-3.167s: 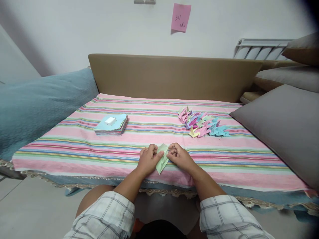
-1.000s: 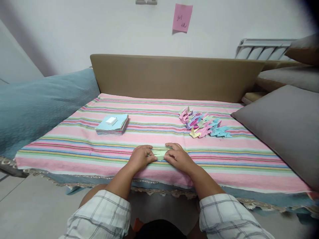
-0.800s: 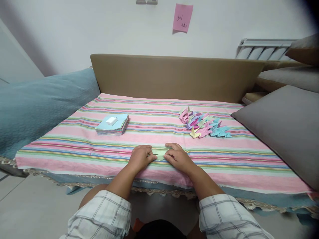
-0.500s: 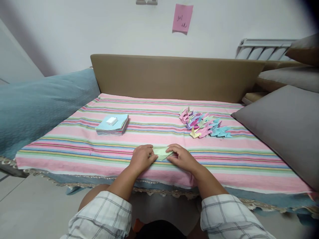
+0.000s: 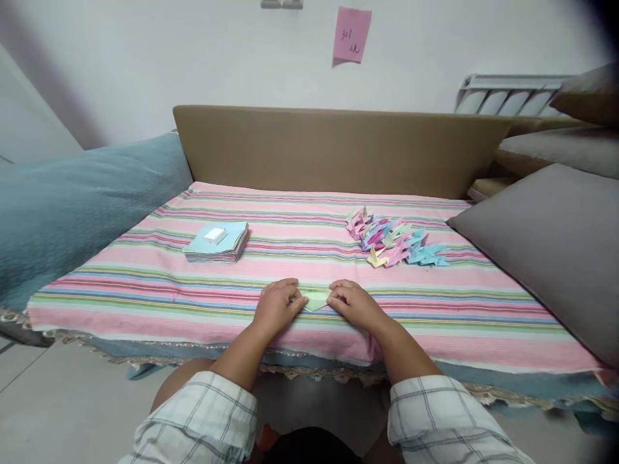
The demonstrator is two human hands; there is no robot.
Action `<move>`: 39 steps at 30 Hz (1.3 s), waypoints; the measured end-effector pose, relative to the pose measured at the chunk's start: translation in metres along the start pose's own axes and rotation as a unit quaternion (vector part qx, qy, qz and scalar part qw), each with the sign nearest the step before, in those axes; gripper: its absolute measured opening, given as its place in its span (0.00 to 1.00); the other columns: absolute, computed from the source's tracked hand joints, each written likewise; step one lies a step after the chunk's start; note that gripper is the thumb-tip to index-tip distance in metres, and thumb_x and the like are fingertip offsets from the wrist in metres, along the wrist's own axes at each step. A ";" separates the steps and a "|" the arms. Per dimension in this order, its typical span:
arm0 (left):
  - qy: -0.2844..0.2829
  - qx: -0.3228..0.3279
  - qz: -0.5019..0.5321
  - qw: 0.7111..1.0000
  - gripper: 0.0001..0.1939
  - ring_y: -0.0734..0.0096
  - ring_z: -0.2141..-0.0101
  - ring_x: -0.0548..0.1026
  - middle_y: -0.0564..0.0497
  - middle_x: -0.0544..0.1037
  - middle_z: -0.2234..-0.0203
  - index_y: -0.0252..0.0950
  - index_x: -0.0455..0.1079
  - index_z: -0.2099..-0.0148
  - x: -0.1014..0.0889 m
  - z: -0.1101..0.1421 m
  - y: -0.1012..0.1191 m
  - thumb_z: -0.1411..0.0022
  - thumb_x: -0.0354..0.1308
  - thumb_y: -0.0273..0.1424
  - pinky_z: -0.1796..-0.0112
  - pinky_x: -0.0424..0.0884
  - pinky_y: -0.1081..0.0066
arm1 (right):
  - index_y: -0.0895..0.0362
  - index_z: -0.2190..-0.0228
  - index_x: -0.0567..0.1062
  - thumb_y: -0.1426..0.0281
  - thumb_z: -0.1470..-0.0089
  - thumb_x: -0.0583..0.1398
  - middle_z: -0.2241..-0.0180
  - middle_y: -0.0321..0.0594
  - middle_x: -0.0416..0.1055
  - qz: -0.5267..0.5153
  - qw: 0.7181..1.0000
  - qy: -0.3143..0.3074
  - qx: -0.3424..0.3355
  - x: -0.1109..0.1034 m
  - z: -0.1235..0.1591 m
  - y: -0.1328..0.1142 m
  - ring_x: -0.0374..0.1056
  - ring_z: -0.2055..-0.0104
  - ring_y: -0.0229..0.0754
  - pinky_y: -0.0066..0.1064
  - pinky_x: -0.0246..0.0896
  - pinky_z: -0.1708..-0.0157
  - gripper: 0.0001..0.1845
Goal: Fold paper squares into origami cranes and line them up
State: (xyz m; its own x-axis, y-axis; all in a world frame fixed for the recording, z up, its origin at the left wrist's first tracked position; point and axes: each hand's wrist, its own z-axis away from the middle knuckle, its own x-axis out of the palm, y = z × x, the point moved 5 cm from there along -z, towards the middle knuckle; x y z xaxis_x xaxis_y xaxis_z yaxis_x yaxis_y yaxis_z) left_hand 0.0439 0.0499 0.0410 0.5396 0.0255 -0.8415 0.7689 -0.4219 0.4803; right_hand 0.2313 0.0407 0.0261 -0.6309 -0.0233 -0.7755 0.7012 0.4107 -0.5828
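A pale green sheet of folding paper [image 5: 316, 299], partly folded with a point toward me, lies low over the striped cloth between my hands. My left hand [image 5: 279, 304] pinches its left end with thumb and fingers. At the opposite end, my right hand [image 5: 353, 304] grips the paper the same way, thumb on the near side. The fingertips cover both ends, so the folds there are hidden.
A stack of coloured paper [image 5: 216, 243] with a small white block [image 5: 215, 236] on top sits at the left. Several folded paper cranes [image 5: 391, 241] are heaped at the right. A grey cushion [image 5: 541, 251] borders the striped cloth [image 5: 290, 225]; a brown backrest [image 5: 338, 151] stands behind.
My right hand has slid slightly right along the paper, exposing more of its middle. The left hand stays nearly in place. The paper looks flatter and narrower.
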 end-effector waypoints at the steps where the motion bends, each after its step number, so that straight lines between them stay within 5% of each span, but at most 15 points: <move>1: 0.001 -0.001 -0.006 1.000 0.09 0.61 0.53 0.71 0.49 0.75 0.52 0.39 0.73 0.72 0.000 0.000 0.000 0.44 0.58 0.37 0.52 0.64 0.62 | 0.56 0.73 0.76 0.67 0.46 0.57 0.59 0.43 0.71 0.006 1.000 0.006 0.008 0.001 0.000 0.000 0.64 0.54 0.44 0.36 0.58 0.53 0.09; 16: -0.022 0.007 -0.125 0.992 0.08 0.60 0.55 0.72 0.51 0.76 0.54 0.39 0.72 0.75 -0.005 -0.001 0.008 0.47 0.59 0.35 0.53 0.62 0.60 | 0.55 0.75 0.73 0.63 0.50 0.61 0.60 0.41 0.70 0.107 0.991 0.052 0.059 0.012 -0.001 -0.012 0.63 0.55 0.44 0.34 0.56 0.54 0.08; 39: -0.052 -0.027 -0.100 0.993 0.10 0.64 0.58 0.74 0.50 0.78 0.59 0.39 0.73 0.76 -0.012 -0.002 -0.007 0.46 0.58 0.36 0.57 0.65 0.67 | 0.54 0.72 0.74 0.61 0.47 0.58 0.54 0.43 0.69 0.094 0.988 0.087 0.084 0.025 0.000 -0.026 0.62 0.52 0.48 0.42 0.54 0.53 0.10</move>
State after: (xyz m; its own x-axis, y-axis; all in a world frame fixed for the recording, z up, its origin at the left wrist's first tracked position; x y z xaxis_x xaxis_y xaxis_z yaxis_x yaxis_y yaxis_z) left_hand 0.0323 0.0539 0.0483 0.3372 0.0088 -0.9414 0.8764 -0.3683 0.3104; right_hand 0.1977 0.0292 0.0218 -0.5214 0.2030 -0.8288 0.8476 0.2359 -0.4754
